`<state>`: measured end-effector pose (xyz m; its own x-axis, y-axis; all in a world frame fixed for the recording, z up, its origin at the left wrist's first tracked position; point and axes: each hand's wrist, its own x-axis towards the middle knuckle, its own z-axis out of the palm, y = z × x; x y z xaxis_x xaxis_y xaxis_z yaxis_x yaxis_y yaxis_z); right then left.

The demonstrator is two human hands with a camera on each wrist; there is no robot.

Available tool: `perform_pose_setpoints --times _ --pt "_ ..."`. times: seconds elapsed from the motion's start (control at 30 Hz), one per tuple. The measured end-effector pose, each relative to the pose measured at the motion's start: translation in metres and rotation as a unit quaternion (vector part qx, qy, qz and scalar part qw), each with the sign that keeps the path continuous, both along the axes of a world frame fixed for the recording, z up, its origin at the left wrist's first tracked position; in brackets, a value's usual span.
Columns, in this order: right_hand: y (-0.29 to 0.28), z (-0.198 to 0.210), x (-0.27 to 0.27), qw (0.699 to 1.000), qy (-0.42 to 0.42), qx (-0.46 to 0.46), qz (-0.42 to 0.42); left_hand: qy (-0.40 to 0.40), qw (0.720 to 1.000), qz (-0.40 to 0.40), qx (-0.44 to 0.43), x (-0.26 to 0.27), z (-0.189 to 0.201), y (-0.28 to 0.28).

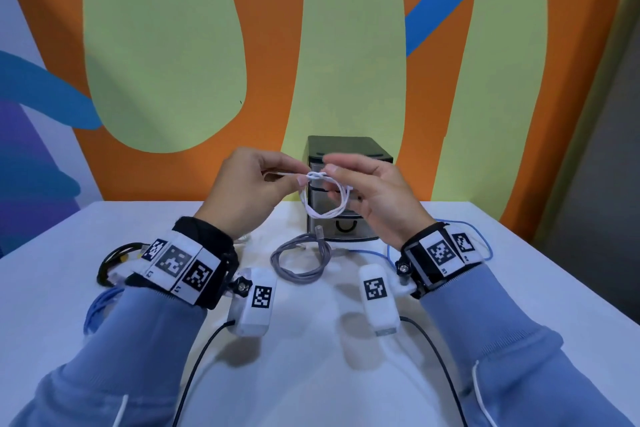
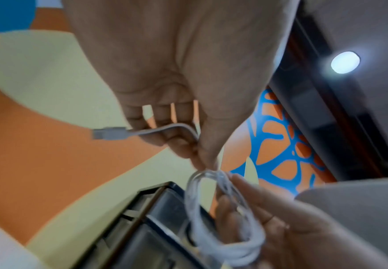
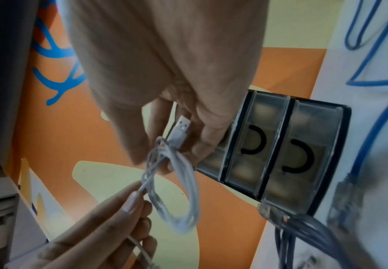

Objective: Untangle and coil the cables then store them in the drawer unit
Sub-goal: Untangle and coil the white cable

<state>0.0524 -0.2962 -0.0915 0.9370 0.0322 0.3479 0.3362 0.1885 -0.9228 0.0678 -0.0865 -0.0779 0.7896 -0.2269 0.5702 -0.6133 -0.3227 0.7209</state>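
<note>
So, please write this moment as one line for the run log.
stage: coiling | left hand: pinches white cable | right hand: holds its loops | drawer unit: drawers shut | grey cable: coiled on table

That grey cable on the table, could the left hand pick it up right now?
Probably not at once: the left hand is up in the air pinching the white cable, which the right hand also holds. The grey cable lies uncovered just below, so the path looks free once it lets go.

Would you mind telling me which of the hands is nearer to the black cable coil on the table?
Left. The left hand is raised above and right of the black cable coil; the right hand is farther right, before the drawer unit.
</note>
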Motion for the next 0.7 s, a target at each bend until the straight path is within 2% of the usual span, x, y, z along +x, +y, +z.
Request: perform_pose_setpoints --times 0.07,0.17,0.23,0.3,0.37,0.47,0.53,0.7 --pt "-0.004 -0.002 0.002 0.999 -0.001 -0.046 -0.01 -0.048 0.998 0.022 0.019 0.003 -0.002 0.0" --pt "-0.005 -0.004 0.001 0.995 0.005 -0.089 0.034 -0.139 0.987 0.07 0.046 0.007 -0.005 0.002" --pt "-0.006 -0.004 0.0 0.996 0.004 -0.076 0.055 -0.2 0.968 0.131 0.077 0.011 -0.007 0.004" --pt "-0.004 -0.003 -0.001 0.998 0.004 -0.035 0.043 -0.214 0.955 0.185 0.092 0.013 -0.008 0.006" --pt "-0.001 -0.002 0.0 1.0 -0.002 0.01 0.026 -0.174 0.966 0.175 0.083 0.012 -0.008 0.005" --pt "0.004 -0.006 0.003 0.999 -0.016 0.046 -0.001 -0.025 0.998 0.053 0.016 0.001 -0.006 -0.005" --pt "0.006 -0.01 0.005 0.998 -0.029 0.046 -0.016 0.035 0.999 -0.018 -0.034 -0.004 -0.006 -0.01" --pt "0.002 -0.013 0.01 0.997 -0.062 -0.003 -0.048 0.125 0.978 -0.059 -0.155 -0.003 -0.004 -0.01"
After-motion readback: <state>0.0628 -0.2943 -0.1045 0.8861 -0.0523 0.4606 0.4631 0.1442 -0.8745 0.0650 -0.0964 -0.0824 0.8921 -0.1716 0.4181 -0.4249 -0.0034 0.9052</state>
